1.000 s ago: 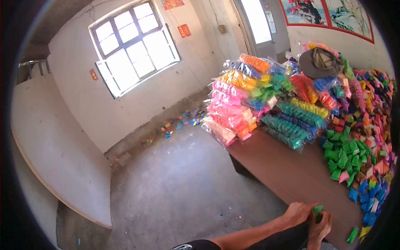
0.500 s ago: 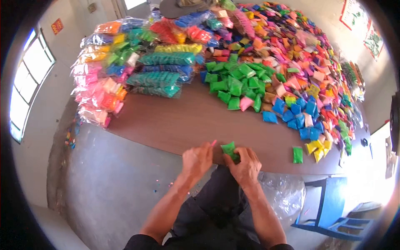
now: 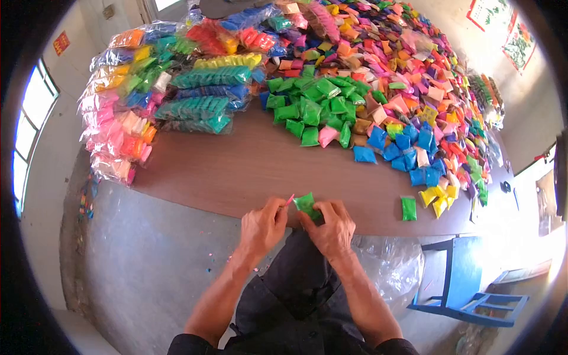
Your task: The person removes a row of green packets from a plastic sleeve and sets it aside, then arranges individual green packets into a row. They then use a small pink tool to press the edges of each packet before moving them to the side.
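Observation:
Near the front edge of the brown table, my right hand (image 3: 331,228) pinches a small green packet (image 3: 305,205) between thumb and fingers. Just left of it, my left hand (image 3: 262,226) is closed on a thin pink item (image 3: 290,200), whose tip sticks up beside the packet's left corner. What the pink item is, I cannot make out. A single green packet (image 3: 409,209) lies flat on the table to the right of my hands. Further back is a pile of green packets (image 3: 310,109), with blue packets (image 3: 365,155) to its right.
Bundled packets in clear bags (image 3: 204,109) cover the table's (image 3: 236,168) back left. A large heap of mixed packets (image 3: 402,71) fills the back right. Yellow packets (image 3: 439,198) lie near the right end. A blue chair (image 3: 462,272) and clear plastic bag (image 3: 390,266) are below.
The view has shifted, so the table contents appear further left and slightly higher. The pink item is now nearer the green packet, close to its left corner.

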Available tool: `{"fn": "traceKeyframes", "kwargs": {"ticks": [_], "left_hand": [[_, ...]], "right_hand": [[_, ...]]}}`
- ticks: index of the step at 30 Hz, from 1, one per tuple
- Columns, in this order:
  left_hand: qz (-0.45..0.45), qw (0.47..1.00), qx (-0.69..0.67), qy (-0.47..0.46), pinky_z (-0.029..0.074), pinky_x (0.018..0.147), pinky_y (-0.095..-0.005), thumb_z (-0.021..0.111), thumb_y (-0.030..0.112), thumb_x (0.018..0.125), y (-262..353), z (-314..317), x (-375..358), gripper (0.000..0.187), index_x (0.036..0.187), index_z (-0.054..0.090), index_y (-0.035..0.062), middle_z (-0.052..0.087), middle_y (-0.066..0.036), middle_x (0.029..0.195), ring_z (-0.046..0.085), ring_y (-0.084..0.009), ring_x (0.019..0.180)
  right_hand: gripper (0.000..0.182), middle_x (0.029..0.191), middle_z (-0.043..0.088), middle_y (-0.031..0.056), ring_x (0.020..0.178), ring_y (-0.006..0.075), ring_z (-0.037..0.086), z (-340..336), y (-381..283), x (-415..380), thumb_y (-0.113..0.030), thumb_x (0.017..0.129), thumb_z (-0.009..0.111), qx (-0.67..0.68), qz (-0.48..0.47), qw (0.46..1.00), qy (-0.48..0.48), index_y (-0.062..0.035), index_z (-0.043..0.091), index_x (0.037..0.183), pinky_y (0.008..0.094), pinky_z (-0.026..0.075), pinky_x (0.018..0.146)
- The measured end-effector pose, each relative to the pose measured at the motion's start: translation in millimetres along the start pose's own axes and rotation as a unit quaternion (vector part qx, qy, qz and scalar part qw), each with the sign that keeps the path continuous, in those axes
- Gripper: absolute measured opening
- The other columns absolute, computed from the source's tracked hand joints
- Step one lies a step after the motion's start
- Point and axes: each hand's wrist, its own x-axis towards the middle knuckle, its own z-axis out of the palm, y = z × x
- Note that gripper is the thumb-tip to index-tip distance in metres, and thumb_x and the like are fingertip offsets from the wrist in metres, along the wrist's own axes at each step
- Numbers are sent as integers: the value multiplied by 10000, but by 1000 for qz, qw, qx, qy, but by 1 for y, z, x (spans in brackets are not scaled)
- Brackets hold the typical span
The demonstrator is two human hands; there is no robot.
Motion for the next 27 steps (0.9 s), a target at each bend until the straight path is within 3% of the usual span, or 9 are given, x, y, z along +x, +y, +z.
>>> {"fn": "traceKeyframes", "kwargs": {"ticks": [3, 6, 9, 12, 19, 27], "left_hand": [[-3, 1000, 3, -4, 566, 614, -529, 748, 201, 1003, 3, 5, -6, 130, 1113, 724, 136, 735, -186, 770, 741, -447, 726], [5, 999, 31, -11, 555, 602, -544, 731, 187, 1015, 7, 13, -11, 110, 1112, 710, 137, 726, -185, 756, 736, -446, 711], [19, 999, 41, -11, 543, 590, -557, 718, 176, 1023, 6, 20, -10, 79, 1087, 701, 135, 719, -187, 744, 727, -447, 693], [20, 997, 79, -18, 536, 584, -562, 714, 184, 1026, 0, 22, -2, 68, 1070, 694, 136, 714, -185, 736, 718, -454, 683], [36, 999, 25, 5, 539, 590, -556, 709, 185, 1026, 12, 16, -1, 58, 1049, 686, 137, 716, -181, 733, 720, -450, 678], [17, 997, 71, 1, 531, 577, -555, 713, 178, 1029, 2, 18, 7, 71, 1046, 665, 129, 715, -183, 732, 713, -459, 674]], "right_hand": [[298, 1106, 750, 82, 924, 327, 748, -9, -6, 7, -148, 793, 918, -6, -100, 994, 36, -97, 788, 1056, 437, 605, 777], [290, 1206, 738, 59, 1013, 291, 746, -5, 2, 7, -125, 856, 859, -14, -166, 986, -21, -111, 791, 1138, 432, 625, 838], [265, 1211, 751, 60, 1021, 298, 755, -3, 1, 7, -100, 872, 838, 4, -135, 990, -40, -100, 794, 1134, 426, 630, 850], [301, 1178, 781, 75, 1010, 317, 771, -1, 1, 10, -73, 810, 872, 15, -108, 993, -40, -80, 811, 1105, 419, 641, 867], [257, 1168, 794, 79, 993, 309, 775, 1, 3, 10, -104, 837, 859, 26, -79, 996, -39, -76, 818, 1089, 411, 638, 867], [270, 1202, 803, 89, 1016, 319, 778, 4, 7, 11, -128, 860, 844, 41, -52, 997, -44, -98, 826, 1128, 418, 636, 893]]}}
